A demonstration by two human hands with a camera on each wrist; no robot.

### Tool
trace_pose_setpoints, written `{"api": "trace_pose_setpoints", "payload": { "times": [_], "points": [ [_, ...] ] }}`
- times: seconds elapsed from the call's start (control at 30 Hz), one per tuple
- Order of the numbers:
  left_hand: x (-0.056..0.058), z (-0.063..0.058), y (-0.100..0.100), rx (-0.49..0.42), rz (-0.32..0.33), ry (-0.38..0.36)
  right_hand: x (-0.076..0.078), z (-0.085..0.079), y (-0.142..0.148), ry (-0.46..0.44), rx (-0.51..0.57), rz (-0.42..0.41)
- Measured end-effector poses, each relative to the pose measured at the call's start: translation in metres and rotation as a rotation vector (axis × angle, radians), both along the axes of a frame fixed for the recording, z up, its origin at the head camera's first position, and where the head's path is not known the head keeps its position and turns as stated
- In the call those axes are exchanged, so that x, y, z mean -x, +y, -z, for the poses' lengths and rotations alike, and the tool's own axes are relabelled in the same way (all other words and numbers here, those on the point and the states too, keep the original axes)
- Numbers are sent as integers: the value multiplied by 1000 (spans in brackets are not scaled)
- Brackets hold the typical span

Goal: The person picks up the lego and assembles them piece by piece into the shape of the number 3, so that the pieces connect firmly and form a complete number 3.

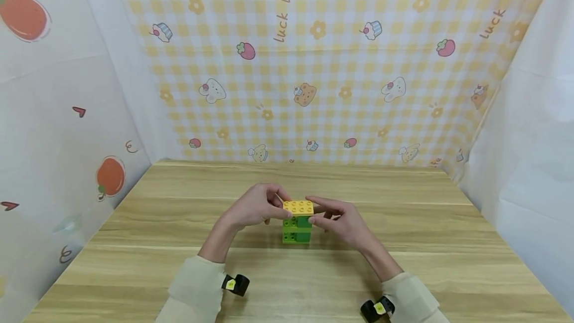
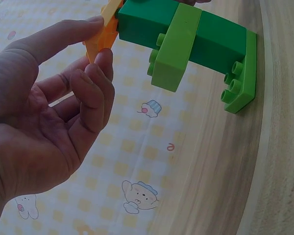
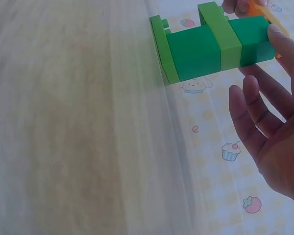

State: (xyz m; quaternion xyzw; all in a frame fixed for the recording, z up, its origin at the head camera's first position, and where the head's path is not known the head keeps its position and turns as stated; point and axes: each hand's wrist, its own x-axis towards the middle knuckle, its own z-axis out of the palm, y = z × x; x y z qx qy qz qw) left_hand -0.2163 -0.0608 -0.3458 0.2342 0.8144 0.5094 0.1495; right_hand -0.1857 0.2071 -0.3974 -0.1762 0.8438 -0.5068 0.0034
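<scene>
A small tower of building bricks stands upright on the table, with a light green base (image 2: 242,88), a lower dark green brick (image 3: 194,51), a light green middle brick (image 2: 174,58) and an upper dark green brick (image 3: 255,36). A yellow-orange brick (image 1: 299,207) lies over the top, tilted slightly in the left wrist view. My left hand (image 1: 260,206) pinches this brick's left end between thumb and fingers. From the right, my right hand (image 1: 343,218) grips the tower's upper part, its thumb on the upper dark green brick. Its index finger reaches behind the top.
The wooden table (image 1: 179,213) extends around the tower on all sides. A checked cloth (image 1: 336,69) with printed figures hangs behind its far edge, and white cloths (image 1: 529,138) close off both sides. Black wrist cameras (image 1: 239,285) sit on both sleeves.
</scene>
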Motion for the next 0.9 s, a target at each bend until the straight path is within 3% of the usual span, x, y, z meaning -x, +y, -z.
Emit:
{"api": "trace_pose_setpoints", "payload": {
  "times": [0.4,0.9],
  "points": [
    [2,2,-1,-9,9,-21,-3,-2,-1,-21,62,-23],
    [2,0,-2,-5,23,-8,-2,0,-2,10,44,-32]
  ]
}}
